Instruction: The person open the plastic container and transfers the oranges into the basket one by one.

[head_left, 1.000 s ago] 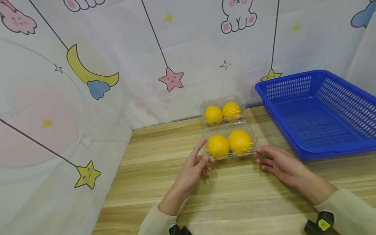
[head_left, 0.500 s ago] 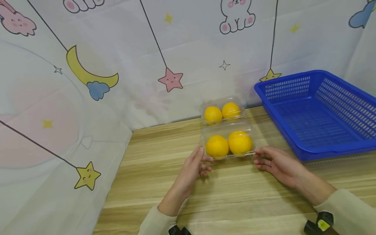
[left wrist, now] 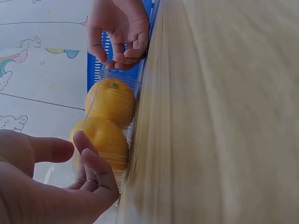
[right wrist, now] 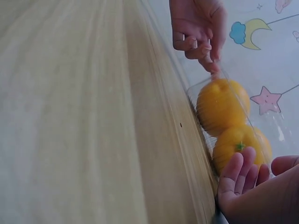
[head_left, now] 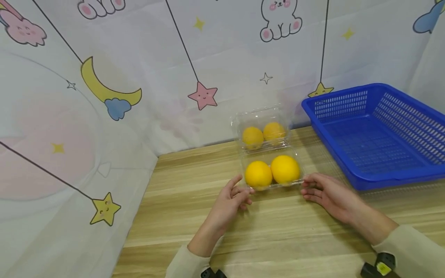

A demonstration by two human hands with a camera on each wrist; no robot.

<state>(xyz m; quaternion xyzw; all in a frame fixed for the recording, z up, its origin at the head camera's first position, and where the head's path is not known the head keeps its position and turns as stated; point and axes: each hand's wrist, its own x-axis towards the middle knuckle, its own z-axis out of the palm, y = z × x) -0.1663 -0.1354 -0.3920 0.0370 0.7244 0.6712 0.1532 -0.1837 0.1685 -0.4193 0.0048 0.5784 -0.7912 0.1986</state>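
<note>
"Where does the near clear container (head_left: 276, 185) sit?"

"Between the grips, on the bench (head_left: 180, 200), its near corners right by the fingertips. The left grip (head_left: 229, 200) is loose, thumb and fingers apart; the right grip (head_left: 332, 195) is relaxed too, clasping nothing I can make out."

"What are they there for?"

"Steadying the corners, I'd judge, with the lid (head_left: 257, 114) tilted up beyond both grips. Whether either really presses, I can't tell."

"And the near oranges (head_left: 285, 170)?"

"They sit side by side in it, probably because it suits a pair. Another pair of oranges (head_left: 255, 138) shows through the lid, farther from the grips."

"The blue basket (head_left: 399, 177)?"

"Beyond and right of the right grip, presumably leaving elbow room."
</note>
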